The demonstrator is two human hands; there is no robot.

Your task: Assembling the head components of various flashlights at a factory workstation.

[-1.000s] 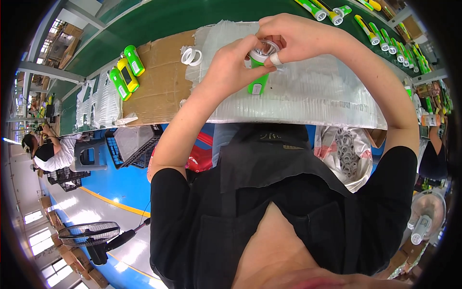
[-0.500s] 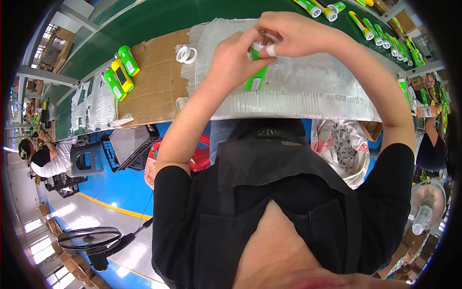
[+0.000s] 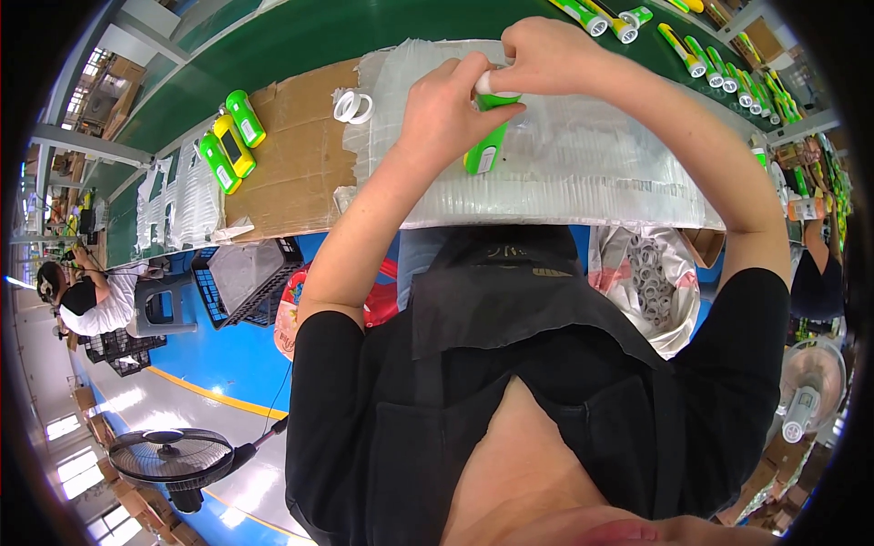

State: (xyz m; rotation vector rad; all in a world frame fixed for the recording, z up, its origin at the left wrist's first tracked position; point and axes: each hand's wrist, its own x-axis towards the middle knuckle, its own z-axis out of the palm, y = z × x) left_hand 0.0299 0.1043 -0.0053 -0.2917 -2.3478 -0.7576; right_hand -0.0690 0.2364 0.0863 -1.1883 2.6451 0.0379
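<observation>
My left hand [image 3: 443, 107] is wrapped round a green flashlight [image 3: 487, 155], which stands tilted on the plastic-covered bench in front of me. My right hand [image 3: 551, 56] curls over the flashlight's top end, its fingers pressed against the rim. A bit of white shows at that end between the hands; the rest is hidden by fingers. Left of my left hand lie two white rings [image 3: 353, 106], partly overlapping. Farther left, several green and yellow flashlight bodies [image 3: 232, 146] lie side by side.
Finished-looking flashlights [image 3: 696, 59] lie in a row at the far right. Below the bench edge are a bag of round grey parts [image 3: 651, 282], a red bag [image 3: 382, 296] and a black crate [image 3: 241, 282]. A fan [image 3: 173, 455] stands lower left; a person [image 3: 96, 296] sits far left.
My right hand has shifted slightly and its fingers have closed down on the flashlight's top. The clear round piece seen between my hands earlier is now covered. My left hand keeps its hold.
</observation>
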